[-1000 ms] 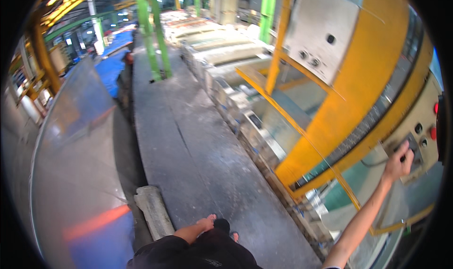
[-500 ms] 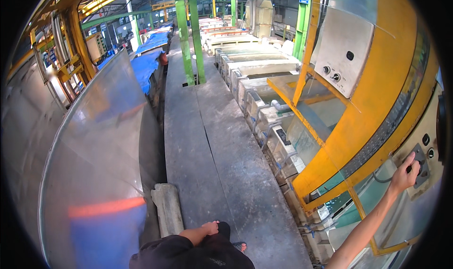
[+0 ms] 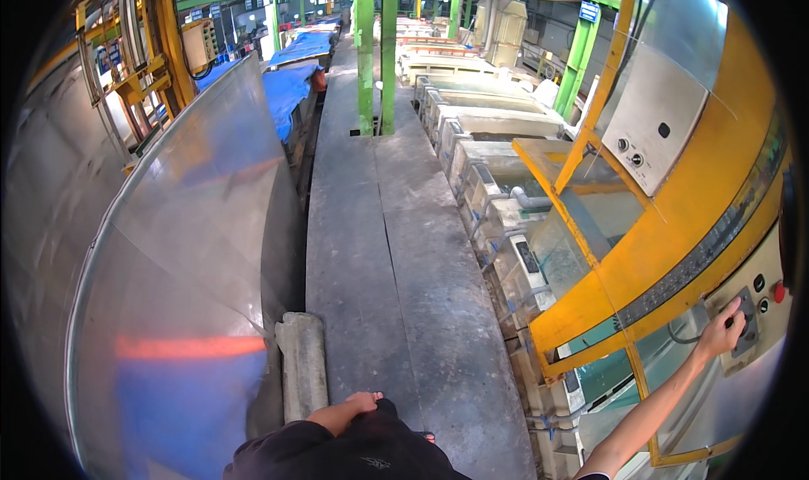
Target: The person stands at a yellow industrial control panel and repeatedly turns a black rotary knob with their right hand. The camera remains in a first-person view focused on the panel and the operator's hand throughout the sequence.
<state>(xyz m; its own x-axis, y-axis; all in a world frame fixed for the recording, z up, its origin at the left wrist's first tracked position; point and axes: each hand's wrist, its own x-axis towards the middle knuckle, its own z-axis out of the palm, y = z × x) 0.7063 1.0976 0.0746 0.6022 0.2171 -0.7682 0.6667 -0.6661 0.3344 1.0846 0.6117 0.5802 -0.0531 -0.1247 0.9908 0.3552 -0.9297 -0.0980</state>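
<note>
On the right, my bare arm reaches out to a pale control panel [image 3: 768, 294] mounted beside a yellow frame. My right hand [image 3: 722, 330] is closed around a small black control knob [image 3: 730, 321] on the panel's dark grey plate. Two black switches and a red push button [image 3: 779, 291] sit close to that hand. Low in the middle, my left hand [image 3: 361, 402] rests against my dark clothing at the leg. Its fingers are mostly turned from view, and no object shows in it.
A dark walkway [image 3: 354, 219] runs ahead between liquid-filled tanks [image 3: 506, 176] and a tall translucent sheet [image 3: 185, 252]. Green posts [image 3: 375, 58] rise from it. A pale worn roll [image 3: 302, 366] lies by my left. The yellow frame [image 3: 666, 286] carries a grey control box [image 3: 657, 117].
My view has turned a little to the left, so the posts and frame sit farther right. The red button has come into sight. My right hand stays on the knob.
</note>
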